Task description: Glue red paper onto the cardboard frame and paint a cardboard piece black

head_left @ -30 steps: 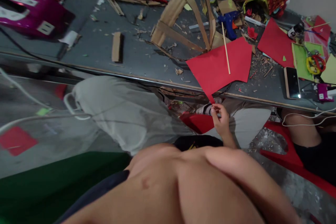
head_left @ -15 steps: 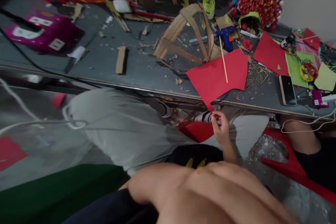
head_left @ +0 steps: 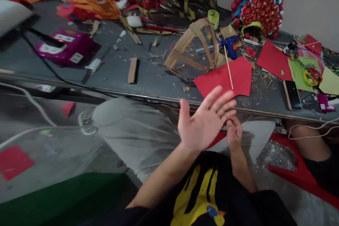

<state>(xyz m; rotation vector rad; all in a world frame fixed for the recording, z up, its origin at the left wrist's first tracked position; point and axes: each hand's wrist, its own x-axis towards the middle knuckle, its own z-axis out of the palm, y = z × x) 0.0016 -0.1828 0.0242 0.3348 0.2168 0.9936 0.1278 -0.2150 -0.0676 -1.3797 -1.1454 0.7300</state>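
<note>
My empty left hand [head_left: 202, 129] has just come up spread wide, hiding the near corner of the flat red paper sheet [head_left: 242, 74] on the grey counter [head_left: 153, 74] beyond it, so I cannot tell whether my curled right hand [head_left: 234, 134] beside it grips that corner.

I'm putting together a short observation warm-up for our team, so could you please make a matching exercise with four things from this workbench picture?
Things:
1. Left hand
2. Thin stick
3. Scissors
4. Glue gun

Places, colours or states:
A. Lying on a green sheet
B. Mostly blue
C. Open, palm turned toward the camera
D. Lying over the red paper

Right pairs: 1-C, 2-D, 3-A, 4-B
</note>
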